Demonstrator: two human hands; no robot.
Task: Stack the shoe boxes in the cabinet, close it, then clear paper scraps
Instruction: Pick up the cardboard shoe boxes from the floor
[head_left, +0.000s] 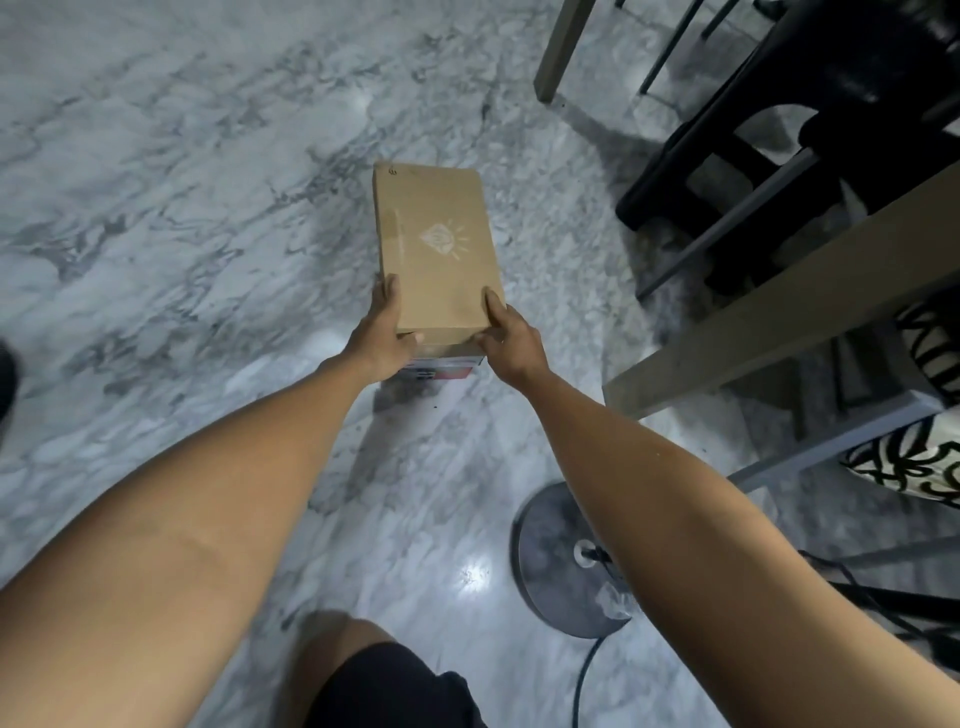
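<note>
A brown cardboard shoe box with a pale printed logo on its lid is held lengthwise over the marble floor, its labelled near end facing me. My left hand grips the box's near left corner, thumb on the lid. My right hand grips the near right corner, thumb lying on the lid's right edge. No cabinet and no paper scraps are in view.
A grey-veined marble floor spreads to the left and ahead. A wooden table edge and black chair legs stand at the right. A round fan base with a cable sits at the lower right. My knee shows below.
</note>
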